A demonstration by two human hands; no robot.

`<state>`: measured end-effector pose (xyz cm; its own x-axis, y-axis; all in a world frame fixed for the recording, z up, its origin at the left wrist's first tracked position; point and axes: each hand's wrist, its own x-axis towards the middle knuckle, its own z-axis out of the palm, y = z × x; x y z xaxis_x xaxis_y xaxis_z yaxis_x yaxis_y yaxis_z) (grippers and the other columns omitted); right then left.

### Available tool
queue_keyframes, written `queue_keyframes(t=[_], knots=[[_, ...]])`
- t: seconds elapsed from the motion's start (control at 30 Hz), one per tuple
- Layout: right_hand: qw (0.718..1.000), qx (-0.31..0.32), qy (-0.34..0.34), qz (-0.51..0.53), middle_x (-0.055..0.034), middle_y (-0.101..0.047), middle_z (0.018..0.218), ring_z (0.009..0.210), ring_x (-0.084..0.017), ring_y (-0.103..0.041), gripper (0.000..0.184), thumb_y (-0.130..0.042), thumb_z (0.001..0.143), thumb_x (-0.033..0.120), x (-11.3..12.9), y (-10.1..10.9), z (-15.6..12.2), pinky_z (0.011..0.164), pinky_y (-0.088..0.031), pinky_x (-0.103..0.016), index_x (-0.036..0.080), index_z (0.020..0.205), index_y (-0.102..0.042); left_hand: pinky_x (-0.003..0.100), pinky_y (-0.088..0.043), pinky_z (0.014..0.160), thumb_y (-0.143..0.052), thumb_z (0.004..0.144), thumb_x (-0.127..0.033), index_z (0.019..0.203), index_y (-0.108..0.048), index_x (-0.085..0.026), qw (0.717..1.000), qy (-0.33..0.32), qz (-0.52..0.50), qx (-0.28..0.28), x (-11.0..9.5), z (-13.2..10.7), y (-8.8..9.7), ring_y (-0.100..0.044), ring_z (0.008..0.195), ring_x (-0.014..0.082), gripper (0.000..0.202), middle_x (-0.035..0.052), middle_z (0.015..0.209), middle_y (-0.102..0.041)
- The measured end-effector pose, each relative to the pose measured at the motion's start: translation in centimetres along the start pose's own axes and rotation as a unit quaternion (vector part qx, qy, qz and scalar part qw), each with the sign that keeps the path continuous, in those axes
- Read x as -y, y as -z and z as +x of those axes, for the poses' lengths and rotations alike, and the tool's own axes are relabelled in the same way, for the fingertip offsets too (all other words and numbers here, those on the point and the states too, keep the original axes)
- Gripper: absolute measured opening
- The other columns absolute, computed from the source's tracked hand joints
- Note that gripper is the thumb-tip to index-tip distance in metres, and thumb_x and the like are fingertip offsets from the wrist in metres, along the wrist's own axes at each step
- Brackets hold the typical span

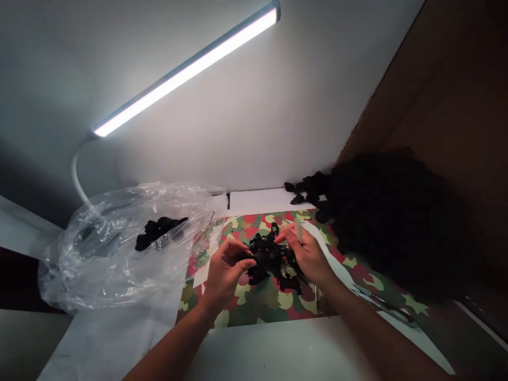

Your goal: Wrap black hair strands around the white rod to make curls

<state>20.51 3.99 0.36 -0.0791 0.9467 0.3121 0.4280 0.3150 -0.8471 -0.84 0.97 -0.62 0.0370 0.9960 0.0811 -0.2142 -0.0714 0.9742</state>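
A loose cluster of small black pieces (270, 254), ragged at the edges and soft-looking, lies on a camouflage-patterned sheet (278, 312) in front of me. At the cluster's left side, my left hand (228, 264) is curled, with thumb and fingers closed on a black piece. My right hand (307, 251) reaches in from the other side, fingertips pinched at a small black bit near the top of the pile. A thin pale blurred shape shows by its fingers; I cannot tell what it is. The exact kind of the black pieces is unclear.
A large heap of black pieces (397, 222) fills the right side, beside a cardboard wall (456, 95). Scissors (383, 306) lie near my right forearm. At left, a clear plastic bag (107, 270) holds some black pieces (156, 232). A lit lamp bar (190, 71) hangs above.
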Motion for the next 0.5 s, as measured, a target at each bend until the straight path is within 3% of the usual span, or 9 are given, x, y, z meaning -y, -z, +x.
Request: queue_keyframes(t=[0.07, 0.13, 0.2, 0.3, 0.4, 0.5], knots=[[0.997, -0.003, -0.02, 0.068, -0.0062, -0.064, 0.091, 0.087, -0.022, -0.061, 0.055, -0.031, 0.105, 0.05, 0.6, 0.1, -0.6, 0.079, -0.049, -0.033, 0.023, 0.079, -0.071, 0.022, -0.053, 0.066, -0.082, 0.07, -0.013, 0.091, -0.056, -0.021, 1.0, 0.017, -0.011, 0.004, 0.1, -0.1, -0.3, -0.067, 0.07, 0.0131, 0.034, -0.0018, 0.076, -0.074], [0.989, 0.018, -0.052, 0.138, -0.0049, -0.063, 0.082, 0.072, -0.019, -0.061, 0.057, -0.031, 0.105, 0.055, 1.2, 0.0, -1.3, 0.068, -0.05, -0.032, 0.023, 0.082, -0.072, 0.022, -0.053, 0.063, -0.081, 0.07, -0.012, 0.093, -0.05, -0.022, 0.999, 0.031, -0.012, 0.006, 0.2, -0.2, -0.5, -0.068, 0.067, 0.0132, 0.04, -0.0029, 0.075, -0.074], [0.974, 0.059, -0.074, 0.206, -0.0036, -0.066, 0.081, 0.068, -0.017, -0.065, 0.046, -0.042, 0.102, 0.055, 1.7, -0.2, -1.8, 0.065, -0.053, -0.031, 0.023, 0.093, -0.073, 0.022, -0.053, 0.063, -0.081, 0.071, -0.012, 0.092, -0.047, -0.023, 0.999, 0.037, -0.008, 0.01, 0.4, -0.2, -0.6, -0.069, 0.067, 0.0135, 0.042, -0.0034, 0.074, -0.074], [0.953, 0.097, -0.084, 0.273, -0.0048, -0.071, 0.102, 0.09, -0.022, -0.073, 0.024, -0.063, 0.095, 0.046, 2.1, -0.6, -2.3, 0.081, -0.058, -0.035, 0.025, 0.107, -0.066, 0.023, -0.054, 0.063, -0.08, 0.073, -0.013, 0.091, -0.044, -0.023, 0.999, 0.038, 0.009, 0.013, 0.6, -0.2, -0.5, -0.07, 0.07, 0.015, 0.041, -0.0035, 0.075, -0.074], [0.957, 0.107, -0.072, 0.26, -0.0072, -0.071, 0.11, 0.096, -0.024, -0.073, 0.019, -0.069, 0.092, 0.041, 2.1, -0.7, -2.5, 0.084, -0.058, -0.037, 0.023, 0.092, -0.063, 0.024, -0.055, 0.062, -0.081, 0.072, -0.016, 0.089, -0.044, -0.023, 0.999, 0.035, 0.037, 0.012, 0.8, -0.2, -0.3, -0.071, 0.073, 0.017, 0.041, -0.0021, 0.077, -0.074], [0.969, 0.127, -0.041, 0.206, -0.0083, -0.072, 0.11, 0.1, -0.025, -0.07, 0.025, -0.071, 0.091, 0.036, 2.0, -0.7, -2.5, 0.084, -0.056, -0.037, 0.021, 0.075, -0.06, 0.024, -0.055, 0.059, -0.082, 0.072, -0.018, 0.086, -0.043, -0.023, 0.998, 0.03, 0.06, 0.016, 0.8, -0.3, -0.2, -0.071, 0.071, 0.0176, 0.042, -0.0004, 0.078, -0.075]])
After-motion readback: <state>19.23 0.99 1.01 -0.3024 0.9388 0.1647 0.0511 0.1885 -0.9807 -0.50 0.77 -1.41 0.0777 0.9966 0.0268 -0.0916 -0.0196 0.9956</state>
